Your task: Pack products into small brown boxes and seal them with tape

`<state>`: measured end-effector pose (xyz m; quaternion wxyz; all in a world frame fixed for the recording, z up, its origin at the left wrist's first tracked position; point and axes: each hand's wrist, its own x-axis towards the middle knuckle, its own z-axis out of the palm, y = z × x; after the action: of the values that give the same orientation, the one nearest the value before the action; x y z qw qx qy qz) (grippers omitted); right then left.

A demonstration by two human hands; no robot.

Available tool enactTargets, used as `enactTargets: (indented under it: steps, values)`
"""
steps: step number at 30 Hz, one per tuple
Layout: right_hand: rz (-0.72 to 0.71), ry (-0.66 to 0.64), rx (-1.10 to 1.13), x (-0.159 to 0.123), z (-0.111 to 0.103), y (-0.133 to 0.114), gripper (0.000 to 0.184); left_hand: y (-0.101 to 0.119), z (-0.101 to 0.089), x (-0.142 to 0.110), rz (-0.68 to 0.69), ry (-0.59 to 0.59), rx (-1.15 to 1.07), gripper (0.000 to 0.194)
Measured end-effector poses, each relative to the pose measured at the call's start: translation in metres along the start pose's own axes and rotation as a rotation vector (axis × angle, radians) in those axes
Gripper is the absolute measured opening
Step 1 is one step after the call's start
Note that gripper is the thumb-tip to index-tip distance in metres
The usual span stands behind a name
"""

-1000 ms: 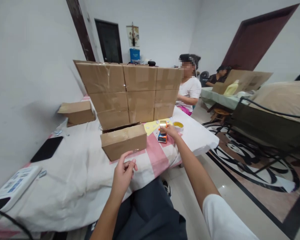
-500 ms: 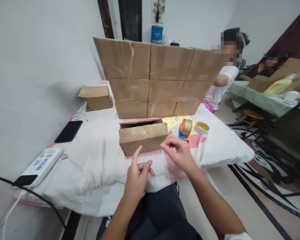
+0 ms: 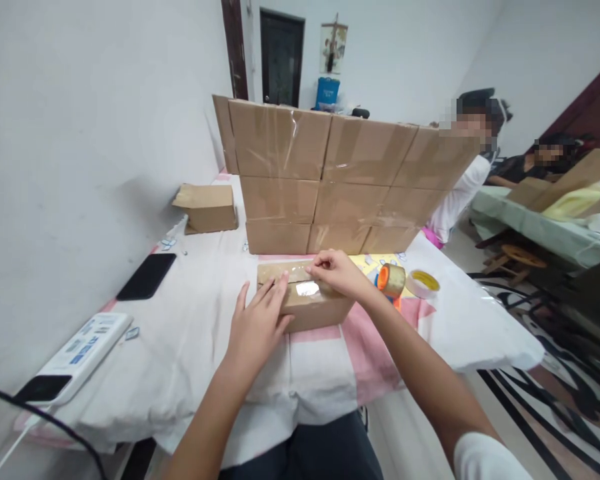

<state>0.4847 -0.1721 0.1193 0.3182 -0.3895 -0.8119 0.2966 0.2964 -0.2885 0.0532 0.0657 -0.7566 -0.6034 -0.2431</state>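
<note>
A small brown cardboard box (image 3: 316, 312) lies near the front of the bed-like table, its top flaps folded down. Shiny clear tape (image 3: 308, 289) catches the light along its front upper edge. My left hand (image 3: 260, 317) rests on the box's left end, fingers spread over the top and front. On the top, toward the right, sits my right hand (image 3: 339, 272), its thumb and fingertips pinched together; whatever is between them is too small to make out. Right of the box stand an orange and blue tape dispenser with a brown tape roll (image 3: 393, 280) and a flat tape roll (image 3: 424, 283).
Behind the box rises a wall of stacked, taped cartons (image 3: 353, 197). Another small box (image 3: 210, 208) stands at the back left. A black phone (image 3: 147, 276) and a white power strip (image 3: 83, 353) lie along the left wall. Two people sit at the right.
Both hands have moved forward onto the box from in front of it. The back flap, raised before, now lies down and the opening is covered. The view has shifted slightly.
</note>
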Motion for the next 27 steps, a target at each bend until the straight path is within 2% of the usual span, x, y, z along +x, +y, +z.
enactTargets:
  steps: [3,8,10,13,15,19,23,27]
  values:
    - [0.036,-0.013,-0.121,0.009,0.013,0.014,0.021,0.003,-0.001,-0.004,0.008,0.013,-0.003,0.066]
    - [0.009,0.01,-0.276,0.006,0.02,0.015,0.018,0.022,-0.008,0.004,-0.038,0.013,0.028,0.055]
    - [0.014,0.009,-0.314,0.005,0.022,0.015,0.017,0.032,-0.004,0.008,-0.053,0.033,0.039,0.052]
    - [0.016,0.03,-0.388,0.004,0.024,0.015,0.014,0.04,0.012,0.008,0.006,0.119,-0.003,0.046]
    - [0.031,0.077,-0.46,0.001,0.024,0.014,0.012,0.039,0.024,0.005,0.059,0.202,-0.025,0.045]
    - [0.099,0.178,-0.588,-0.008,0.025,0.006,0.023,0.027,0.039,0.001,0.155,0.336,-0.037,0.041]
    - [0.102,0.271,-0.621,-0.018,0.027,0.002,0.02,0.018,0.04,0.002,0.285,0.424,-0.01,0.045]
    - [0.109,0.32,-0.59,-0.022,0.029,0.005,0.016,0.019,0.04,0.004,0.328,0.495,-0.019,0.042]
